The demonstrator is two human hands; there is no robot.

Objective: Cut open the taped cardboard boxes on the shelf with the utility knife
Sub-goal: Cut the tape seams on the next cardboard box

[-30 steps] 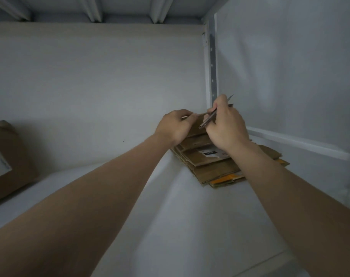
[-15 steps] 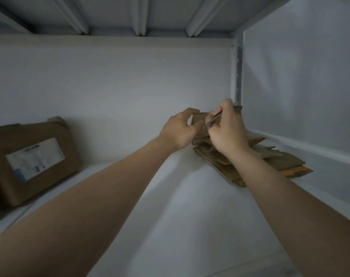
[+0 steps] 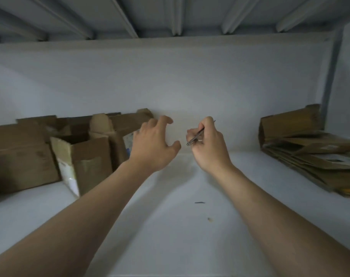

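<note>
One utility knife [image 3: 197, 134], slanted, right hand [image 3: 208, 145] gripping

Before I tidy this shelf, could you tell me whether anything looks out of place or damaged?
Two bits of debris lie on the bare shelf: a dark sliver and a pale scrap. The open box on the left stands askew, its flaps ragged.

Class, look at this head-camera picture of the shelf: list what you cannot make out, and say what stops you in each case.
1. Utility knife: its blade end is hidden inside the right hand.
2. Standing cardboard boxes: the leftmost is cut off by the left edge; dim light and blur hide any tape.
3. Box label: partly behind the left hand, too blurred to read.
4. Flattened cardboard stack: runs off the right edge.
</note>
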